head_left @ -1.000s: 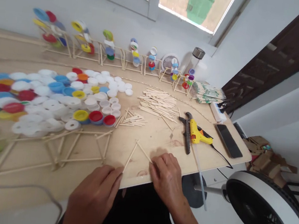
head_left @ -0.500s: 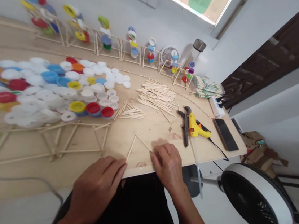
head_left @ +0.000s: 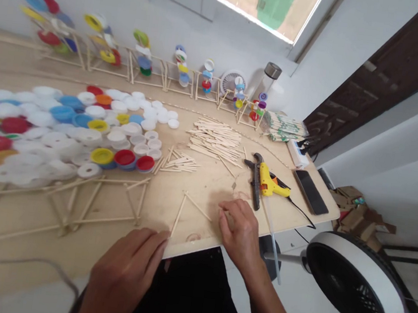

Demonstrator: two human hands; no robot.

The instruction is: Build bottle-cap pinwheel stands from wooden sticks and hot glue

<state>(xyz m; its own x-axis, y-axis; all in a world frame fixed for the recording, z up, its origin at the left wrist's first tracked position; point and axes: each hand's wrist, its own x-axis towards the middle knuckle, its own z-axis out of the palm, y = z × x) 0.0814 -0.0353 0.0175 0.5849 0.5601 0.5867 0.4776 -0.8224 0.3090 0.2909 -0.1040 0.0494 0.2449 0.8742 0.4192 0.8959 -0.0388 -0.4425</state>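
Note:
Two thin wooden sticks meet at their tops in an upside-down V on the table: a left stick [head_left: 178,214] and a right stick [head_left: 197,207]. My left hand [head_left: 129,263] lies at the table's front edge, fingers together and stretched out, fingertips at the lower end of the left stick. Whether they touch it I cannot tell. Just right of the other stick, my right hand [head_left: 241,231] hovers apart from it, its fingers loosely bent and nothing visible in them. A joined stick frame [head_left: 109,221] lies left of the V.
Behind are a short-stick pile [head_left: 180,163], a longer-stick pile [head_left: 215,138] and many bottle caps [head_left: 58,140]. A yellow glue gun [head_left: 272,184] and a phone [head_left: 311,192] lie right. Cap wheels on stick stands [head_left: 144,62] line the wall. A fan [head_left: 353,283] stands beside the table.
My right hand has let go of the right stick and moved a little to the right. My left hand has slipped slightly back from the left stick. The view has shifted slightly.

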